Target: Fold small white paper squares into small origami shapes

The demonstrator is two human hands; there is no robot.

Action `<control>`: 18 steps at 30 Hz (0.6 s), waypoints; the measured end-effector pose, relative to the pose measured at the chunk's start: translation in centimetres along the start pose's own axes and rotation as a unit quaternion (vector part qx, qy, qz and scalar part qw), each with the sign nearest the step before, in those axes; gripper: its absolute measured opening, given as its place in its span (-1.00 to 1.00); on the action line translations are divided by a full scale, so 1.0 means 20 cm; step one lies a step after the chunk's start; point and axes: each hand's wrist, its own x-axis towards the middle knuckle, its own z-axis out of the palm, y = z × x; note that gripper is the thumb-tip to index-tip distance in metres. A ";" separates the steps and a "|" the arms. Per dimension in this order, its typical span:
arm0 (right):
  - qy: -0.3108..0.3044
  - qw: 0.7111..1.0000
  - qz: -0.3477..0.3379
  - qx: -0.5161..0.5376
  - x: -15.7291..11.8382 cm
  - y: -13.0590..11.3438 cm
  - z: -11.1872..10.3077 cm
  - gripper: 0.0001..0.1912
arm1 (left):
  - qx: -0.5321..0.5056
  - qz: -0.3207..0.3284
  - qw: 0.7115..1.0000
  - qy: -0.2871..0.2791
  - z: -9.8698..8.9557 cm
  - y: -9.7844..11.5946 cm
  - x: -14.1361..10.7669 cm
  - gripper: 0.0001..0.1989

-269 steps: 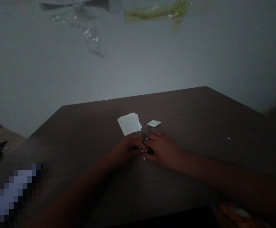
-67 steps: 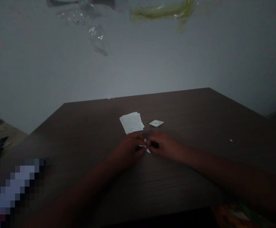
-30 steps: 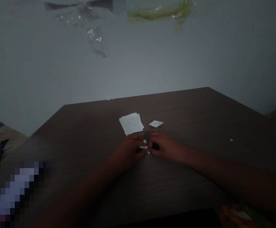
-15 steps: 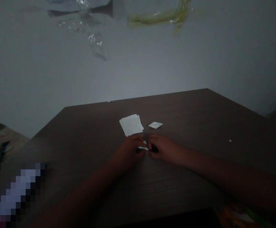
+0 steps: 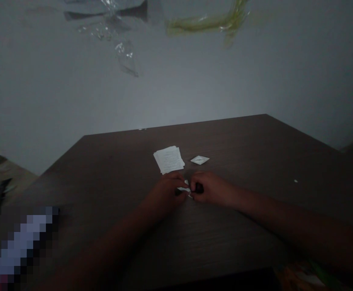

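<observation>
Close together at the middle of the brown table, both my hands grip one small piece of white paper. My left hand pinches it from the left, thumb and fingers curled about it. From the right, my right hand presses its fingertips on the paper's edge. Most of the paper is covered by my fingers, so its folds cannot be made out. Just beyond my left hand lies a loose stack of white printed paper sheets. A diamond-shaped folded paper rests to the right of the stack.
A tiny white scrap lies on the right of the table, and another at its back edge. Behind stands a grey wall with clear and yellow tape on it. A blurred-out object is at the lower left.
The view has shifted very slightly. Both hands stay at the same spot on the paper, with only a small shift of the fingers; a bit more white shows beneath them.
</observation>
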 end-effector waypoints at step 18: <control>0.007 1.000 0.029 -0.005 0.07 0.01 0.01 -0.71 | 0.013 0.013 1.000 -0.010 -0.01 0.00 0.01 -0.73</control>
